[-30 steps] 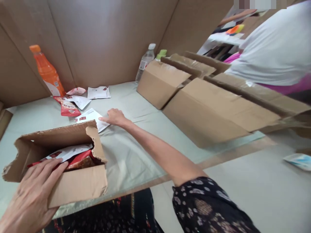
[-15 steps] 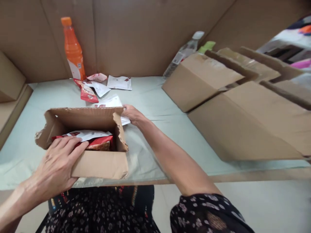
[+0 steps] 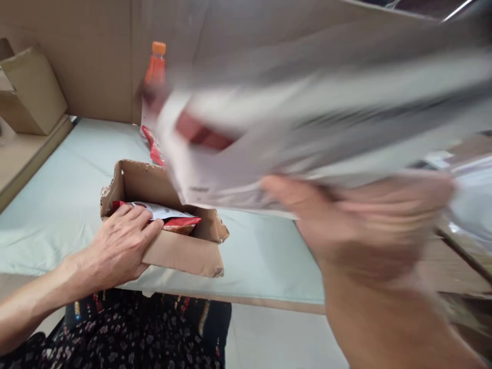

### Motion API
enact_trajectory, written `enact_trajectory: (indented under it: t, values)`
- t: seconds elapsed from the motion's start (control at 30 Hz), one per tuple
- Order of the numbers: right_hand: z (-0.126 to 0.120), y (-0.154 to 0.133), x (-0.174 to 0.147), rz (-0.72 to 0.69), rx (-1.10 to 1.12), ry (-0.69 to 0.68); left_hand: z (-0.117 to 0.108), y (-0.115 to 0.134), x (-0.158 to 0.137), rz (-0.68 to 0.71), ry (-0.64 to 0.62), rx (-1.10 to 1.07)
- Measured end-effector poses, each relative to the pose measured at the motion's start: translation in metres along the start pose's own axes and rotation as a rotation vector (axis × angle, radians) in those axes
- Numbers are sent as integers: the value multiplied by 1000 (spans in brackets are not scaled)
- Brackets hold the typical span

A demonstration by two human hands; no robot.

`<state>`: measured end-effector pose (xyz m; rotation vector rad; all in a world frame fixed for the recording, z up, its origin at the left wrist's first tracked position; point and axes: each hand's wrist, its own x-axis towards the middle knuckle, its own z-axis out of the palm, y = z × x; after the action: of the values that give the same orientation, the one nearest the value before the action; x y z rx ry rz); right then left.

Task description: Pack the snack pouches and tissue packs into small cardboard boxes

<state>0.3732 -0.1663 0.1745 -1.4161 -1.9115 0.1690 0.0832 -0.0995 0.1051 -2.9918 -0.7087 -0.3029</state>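
My right hand (image 3: 357, 225) is raised close to the camera, its fingers closed on the lower edge of a white packet (image 3: 246, 164) with a dark red patch. Motion blurs both, and the packet looks large. Over the front wall of an open cardboard box (image 3: 180, 251), my left hand (image 3: 123, 236) grips it, fingers inside the rim and touching the packets there. Inside the box lie a white packet (image 3: 165, 211) and a red snack packet (image 3: 182, 224). The raised packet hides part of the table behind the box.
An orange drink bottle (image 3: 156, 69) stands at the back against the cardboard wall, partly covered. A red packet (image 3: 151, 146) lies in front of it. Cardboard boxes (image 3: 36, 92) are at the left edge. Clear plastic (image 3: 472, 200) shows at the right.
My right hand has lifted a white packet from beside the box up toward the camera. The view has shifted, so the box appears further right. My left hand stays on the box.
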Motion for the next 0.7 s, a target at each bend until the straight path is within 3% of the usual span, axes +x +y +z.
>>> enact_trajectory:
  t: [0.07, 0.13, 0.27, 0.37, 0.6, 0.7]
  values:
    - [19, -15, 9, -152, -70, -54, 2, 1, -1, -2, 10, -4]
    - [42, -23, 24, -232, -243, -235, 4, 2, -3, -1, 30, -13]
    - [76, -30, 59, -83, -535, -787, 5, 3, -6, -9, 43, -5]
    - [86, -31, 81, -30, -562, -1039, 3, 1, -5, 16, 44, 21]
    - [112, -26, 109, -97, -482, -1245, 2, -4, 2, 80, 76, 5]
    - [107, -23, 109, -100, -396, -1247, -7, -4, -5, 120, 100, -45]
